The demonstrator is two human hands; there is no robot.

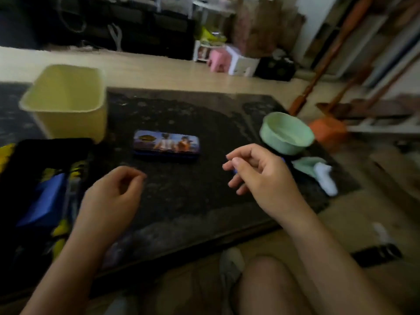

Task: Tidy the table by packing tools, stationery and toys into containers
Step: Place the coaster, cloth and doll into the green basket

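Pencil tin (166, 144) at mid-frame bears printed figures, lettering blurred; yellow bin (66, 98) upper left, green bowl (286, 133) right. Left grip (113, 192) curls loosely, empty; right grip (261, 169) pinches a blue thing (235, 171).

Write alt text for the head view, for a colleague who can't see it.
The right hand seems to pinch a small blue thing above the dark table; the left hand hangs loosely curled, empty. Beyond them sit a closed printed tin, a yellow bin at left and a green bowl at right.
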